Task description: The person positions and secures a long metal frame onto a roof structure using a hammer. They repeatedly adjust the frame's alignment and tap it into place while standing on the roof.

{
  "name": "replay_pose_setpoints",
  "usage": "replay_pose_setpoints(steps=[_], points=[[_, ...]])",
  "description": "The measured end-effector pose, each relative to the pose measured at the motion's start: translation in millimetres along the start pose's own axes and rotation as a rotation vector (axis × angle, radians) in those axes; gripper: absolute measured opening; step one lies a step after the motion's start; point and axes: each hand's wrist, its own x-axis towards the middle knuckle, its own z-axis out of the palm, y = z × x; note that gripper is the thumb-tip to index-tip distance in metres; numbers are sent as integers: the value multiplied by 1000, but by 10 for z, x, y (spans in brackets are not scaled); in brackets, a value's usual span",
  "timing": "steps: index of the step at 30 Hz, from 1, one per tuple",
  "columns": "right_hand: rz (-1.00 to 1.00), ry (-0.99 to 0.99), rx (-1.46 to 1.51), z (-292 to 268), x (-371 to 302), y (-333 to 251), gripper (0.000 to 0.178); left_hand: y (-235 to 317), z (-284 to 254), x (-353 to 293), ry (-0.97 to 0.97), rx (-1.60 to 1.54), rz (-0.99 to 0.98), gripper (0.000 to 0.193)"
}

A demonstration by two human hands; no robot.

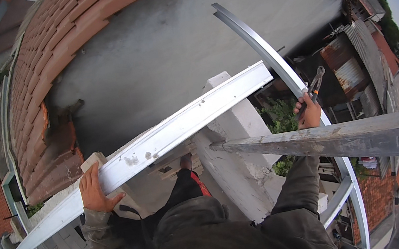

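Note:
A long silvery metal channel (pixel 196 105) lies slanting across in front of me, with grey smudges on its face. Its left part is gripped by my left hand (pixel 95 190), fingers over the far edge and thumb apart on the near side. Farther right, a second, narrower metal channel (pixel 272 51) runs from far to near, appearing curved in this view. My right hand (pixel 308 112) is closed beside it, its fingers at the channel's edge. From that hand stick out pliers (pixel 318 82) with orange-and-black handles, jaws pointing away from me. My right forearm passes beneath a grey beam.
The weathered grey beam (pixel 360 138) crosses from the right to a pale masonry pillar (pixel 244 122). Beyond stands a grey plastered wall (pixel 185 37), with a red tiled roof (pixel 55 48) at left. Rusty sheet roofs (pixel 346 68) and greenery lie far below on the right.

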Motion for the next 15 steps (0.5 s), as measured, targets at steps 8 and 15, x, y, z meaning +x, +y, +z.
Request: replay_pose_setpoints(steps=[8,15], points=[[136,-62,196,360,-94,320,19,-641,-96,810,-904,-255,-205,100],[68,-53,126,661,111,440,24,-782,121,888,-1092,-333,-254,75]])
